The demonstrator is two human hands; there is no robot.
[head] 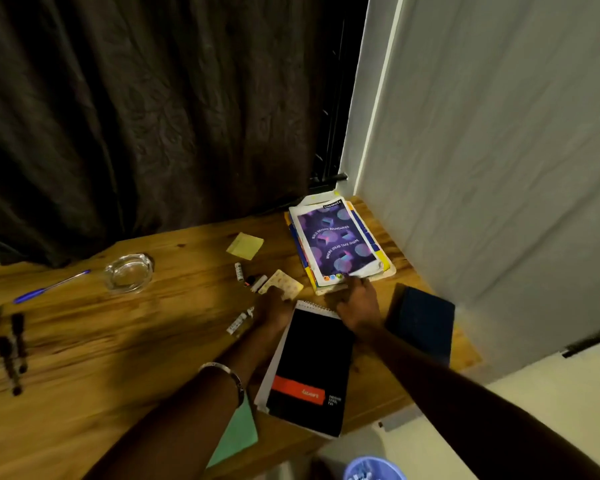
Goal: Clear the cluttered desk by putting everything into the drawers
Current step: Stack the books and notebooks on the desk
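Purple-covered book stack [340, 242]: right hand [357, 306] touching near edge, left hand [274, 306] beside; grips unclear. Lift square, support underneath.

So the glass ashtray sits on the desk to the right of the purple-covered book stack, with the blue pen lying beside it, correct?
Not quite. In the head view the glass ashtray sits on the desk to the left of the purple-covered book stack, not the right. The blue pen does lie beside it.
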